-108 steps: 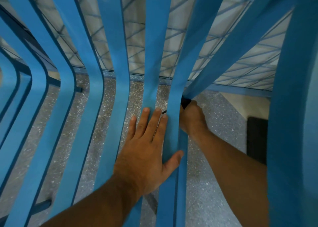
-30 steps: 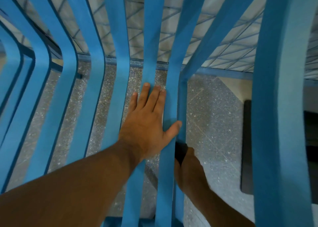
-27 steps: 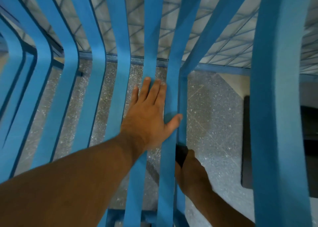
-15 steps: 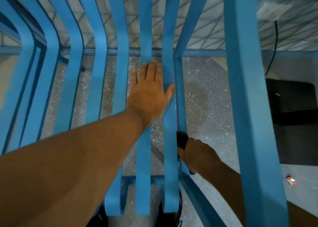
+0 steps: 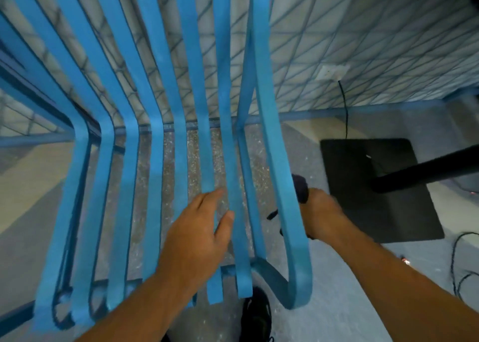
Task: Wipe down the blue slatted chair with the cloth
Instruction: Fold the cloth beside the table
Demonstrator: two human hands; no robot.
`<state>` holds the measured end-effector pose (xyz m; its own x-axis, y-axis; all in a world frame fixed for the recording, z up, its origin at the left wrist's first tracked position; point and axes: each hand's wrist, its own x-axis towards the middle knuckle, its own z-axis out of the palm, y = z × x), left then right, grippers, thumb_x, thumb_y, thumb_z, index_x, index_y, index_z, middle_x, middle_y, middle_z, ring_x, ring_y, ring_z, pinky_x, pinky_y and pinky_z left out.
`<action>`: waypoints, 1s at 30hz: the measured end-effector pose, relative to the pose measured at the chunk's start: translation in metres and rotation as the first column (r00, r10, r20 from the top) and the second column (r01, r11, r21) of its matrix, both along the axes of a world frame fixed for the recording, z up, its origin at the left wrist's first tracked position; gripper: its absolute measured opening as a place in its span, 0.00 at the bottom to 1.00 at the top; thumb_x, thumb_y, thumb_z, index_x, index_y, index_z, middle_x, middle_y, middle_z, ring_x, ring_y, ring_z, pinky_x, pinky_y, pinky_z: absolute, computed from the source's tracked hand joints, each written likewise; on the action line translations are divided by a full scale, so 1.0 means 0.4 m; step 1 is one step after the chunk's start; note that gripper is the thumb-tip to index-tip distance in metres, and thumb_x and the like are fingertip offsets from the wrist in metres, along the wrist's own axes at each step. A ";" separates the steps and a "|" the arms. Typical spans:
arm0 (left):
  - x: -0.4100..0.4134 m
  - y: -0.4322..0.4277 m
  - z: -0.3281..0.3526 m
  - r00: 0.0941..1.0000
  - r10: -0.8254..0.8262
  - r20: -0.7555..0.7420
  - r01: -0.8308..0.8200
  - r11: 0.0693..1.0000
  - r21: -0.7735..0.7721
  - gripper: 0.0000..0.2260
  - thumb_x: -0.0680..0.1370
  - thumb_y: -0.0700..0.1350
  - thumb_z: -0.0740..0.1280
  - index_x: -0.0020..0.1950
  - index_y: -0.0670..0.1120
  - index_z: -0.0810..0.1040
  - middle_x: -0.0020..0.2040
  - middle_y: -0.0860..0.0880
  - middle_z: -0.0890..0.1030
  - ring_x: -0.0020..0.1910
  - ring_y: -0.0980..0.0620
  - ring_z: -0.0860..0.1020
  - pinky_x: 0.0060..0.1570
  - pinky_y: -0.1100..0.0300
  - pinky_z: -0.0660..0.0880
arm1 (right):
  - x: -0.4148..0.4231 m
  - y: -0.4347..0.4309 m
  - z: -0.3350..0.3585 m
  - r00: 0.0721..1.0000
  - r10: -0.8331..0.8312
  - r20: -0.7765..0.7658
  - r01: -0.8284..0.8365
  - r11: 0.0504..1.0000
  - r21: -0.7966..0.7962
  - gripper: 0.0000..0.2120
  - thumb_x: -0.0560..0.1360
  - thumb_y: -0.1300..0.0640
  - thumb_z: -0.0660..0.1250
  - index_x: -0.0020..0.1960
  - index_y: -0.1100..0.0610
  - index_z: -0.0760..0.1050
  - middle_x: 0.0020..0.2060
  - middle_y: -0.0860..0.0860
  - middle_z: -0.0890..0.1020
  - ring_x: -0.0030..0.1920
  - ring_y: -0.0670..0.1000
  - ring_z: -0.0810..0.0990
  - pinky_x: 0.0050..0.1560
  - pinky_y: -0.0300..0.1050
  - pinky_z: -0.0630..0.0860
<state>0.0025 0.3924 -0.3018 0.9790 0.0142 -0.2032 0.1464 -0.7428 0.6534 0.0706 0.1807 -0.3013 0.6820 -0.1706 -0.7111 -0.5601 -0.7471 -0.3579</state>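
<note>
Lower centre: left hand (image 5: 199,227) fingers loose, likely bracing blue slatted metal chair (image 5: 156,160) | right hand (image 5: 321,217) clamps dark bunched cloth (image 5: 300,189) against outer rail (image 5: 273,160) to wipe.

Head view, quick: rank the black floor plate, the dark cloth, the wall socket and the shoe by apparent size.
1. black floor plate
2. shoe, cut by the frame edge
3. dark cloth and wall socket look alike. Left unranked, since the right hand hides much of the cloth.
</note>
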 end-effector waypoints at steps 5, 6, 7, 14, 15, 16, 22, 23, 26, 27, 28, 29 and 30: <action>-0.018 -0.004 0.208 1.000 0.007 0.003 -0.007 0.999 -0.048 0.25 0.78 0.61 0.56 0.72 0.53 0.70 0.67 0.56 0.75 0.63 0.59 0.73 0.63 0.63 0.68 | 0.004 0.008 0.238 0.954 -0.144 0.264 0.123 0.988 0.093 0.16 0.78 0.38 0.61 0.45 0.50 0.70 0.40 0.52 0.78 0.39 0.51 0.79 0.39 0.49 0.77; -0.012 -0.010 0.252 1.000 0.011 0.006 -0.011 0.997 -0.080 0.25 0.78 0.61 0.56 0.72 0.53 0.70 0.66 0.57 0.75 0.61 0.61 0.73 0.62 0.63 0.69 | 0.003 0.007 0.281 0.949 -0.144 0.281 0.112 0.986 0.125 0.15 0.79 0.40 0.60 0.47 0.51 0.70 0.41 0.51 0.77 0.40 0.50 0.77 0.38 0.47 0.73; -0.004 -0.016 0.297 1.000 0.022 0.005 -0.022 0.993 -0.117 0.25 0.78 0.61 0.56 0.72 0.54 0.69 0.65 0.58 0.75 0.59 0.63 0.73 0.59 0.65 0.70 | -0.001 0.003 0.314 0.946 -0.166 0.278 0.118 0.977 0.179 0.14 0.80 0.41 0.59 0.49 0.52 0.70 0.42 0.52 0.77 0.41 0.50 0.77 0.36 0.45 0.71; 0.018 -0.088 0.595 0.973 0.174 -0.153 -0.223 0.878 -0.424 0.27 0.73 0.66 0.58 0.70 0.58 0.70 0.55 0.65 0.75 0.53 0.69 0.73 0.51 0.69 0.71 | -0.055 0.020 0.594 0.924 -0.334 0.186 0.178 0.806 0.564 0.12 0.81 0.48 0.60 0.57 0.55 0.72 0.45 0.59 0.81 0.39 0.57 0.83 0.32 0.46 0.78; 0.016 -0.099 0.633 0.971 0.180 -0.159 -0.233 0.864 -0.447 0.30 0.70 0.68 0.58 0.70 0.57 0.70 0.55 0.65 0.75 0.54 0.68 0.74 0.55 0.65 0.72 | -0.062 0.023 0.628 0.916 -0.358 0.180 0.185 0.777 0.601 0.12 0.80 0.48 0.62 0.57 0.55 0.73 0.46 0.59 0.81 0.40 0.59 0.84 0.34 0.48 0.80; 0.013 -0.109 0.669 0.970 0.183 -0.161 -0.238 0.851 -0.468 0.32 0.69 0.69 0.58 0.70 0.57 0.70 0.55 0.66 0.75 0.54 0.68 0.74 0.59 0.62 0.73 | -0.068 0.026 0.659 0.909 -0.372 0.190 0.179 0.758 0.627 0.13 0.79 0.46 0.64 0.56 0.54 0.75 0.47 0.59 0.82 0.41 0.59 0.85 0.37 0.51 0.82; 0.005 -0.154 0.849 0.966 0.212 -0.147 -0.257 0.768 -0.587 0.19 0.78 0.58 0.62 0.69 0.56 0.71 0.55 0.65 0.76 0.50 0.72 0.75 0.53 0.70 0.74 | -0.101 0.022 0.833 0.900 -0.389 0.197 0.115 0.647 0.753 0.16 0.78 0.44 0.67 0.55 0.57 0.77 0.46 0.59 0.84 0.41 0.59 0.86 0.40 0.56 0.83; 0.005 -0.157 0.871 0.961 0.230 -0.155 -0.276 0.743 -0.609 0.18 0.78 0.58 0.63 0.67 0.57 0.73 0.57 0.63 0.77 0.52 0.69 0.76 0.57 0.65 0.74 | -0.105 0.019 0.859 0.903 -0.383 0.192 0.104 0.631 0.769 0.16 0.78 0.46 0.67 0.55 0.58 0.77 0.46 0.60 0.85 0.41 0.60 0.86 0.40 0.56 0.83; 0.001 -0.163 0.939 0.955 0.253 -0.158 -0.292 0.687 -0.666 0.12 0.77 0.55 0.66 0.60 0.57 0.77 0.53 0.59 0.82 0.50 0.63 0.81 0.59 0.58 0.76 | -0.122 0.015 0.938 0.915 -0.362 0.177 0.070 0.576 0.815 0.14 0.80 0.52 0.62 0.55 0.61 0.79 0.44 0.60 0.85 0.42 0.61 0.86 0.42 0.57 0.83; -0.003 -0.162 0.961 0.958 0.241 -0.153 -0.279 0.681 -0.677 0.11 0.77 0.53 0.67 0.59 0.56 0.78 0.52 0.58 0.83 0.49 0.63 0.81 0.57 0.59 0.76 | -0.128 0.014 0.960 0.921 -0.356 0.161 0.066 0.549 0.833 0.13 0.81 0.53 0.60 0.55 0.61 0.79 0.44 0.60 0.86 0.43 0.60 0.86 0.44 0.57 0.82; -0.007 -0.160 0.981 0.966 0.220 -0.138 -0.254 0.693 -0.675 0.11 0.78 0.52 0.67 0.59 0.56 0.78 0.52 0.57 0.84 0.48 0.63 0.82 0.53 0.61 0.77 | -0.136 0.014 0.985 0.924 -0.355 0.143 0.066 0.515 0.854 0.14 0.81 0.55 0.59 0.54 0.61 0.80 0.44 0.59 0.86 0.44 0.60 0.86 0.45 0.58 0.82; -0.012 -0.156 1.000 0.976 0.190 -0.111 -0.215 0.719 -0.661 0.10 0.78 0.52 0.67 0.59 0.56 0.78 0.51 0.57 0.84 0.48 0.62 0.82 0.49 0.64 0.77 | -0.143 0.014 1.005 0.924 -0.361 0.130 0.065 0.481 0.874 0.14 0.81 0.57 0.57 0.52 0.61 0.80 0.43 0.59 0.86 0.44 0.60 0.86 0.45 0.58 0.82; -0.017 -0.152 1.018 0.984 0.163 -0.078 -0.175 0.747 -0.642 0.09 0.78 0.51 0.67 0.58 0.56 0.78 0.50 0.57 0.84 0.47 0.62 0.82 0.45 0.66 0.77 | -0.149 0.014 1.024 0.924 -0.360 0.130 0.052 0.456 0.888 0.15 0.81 0.59 0.56 0.51 0.62 0.81 0.41 0.58 0.86 0.43 0.60 0.86 0.46 0.59 0.82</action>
<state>-0.0042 0.3317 0.1054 0.9698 0.0390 -0.2407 0.2436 -0.1097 0.9637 0.0108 0.1862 0.1084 0.8909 0.2554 -0.3755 -0.4206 0.1523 -0.8943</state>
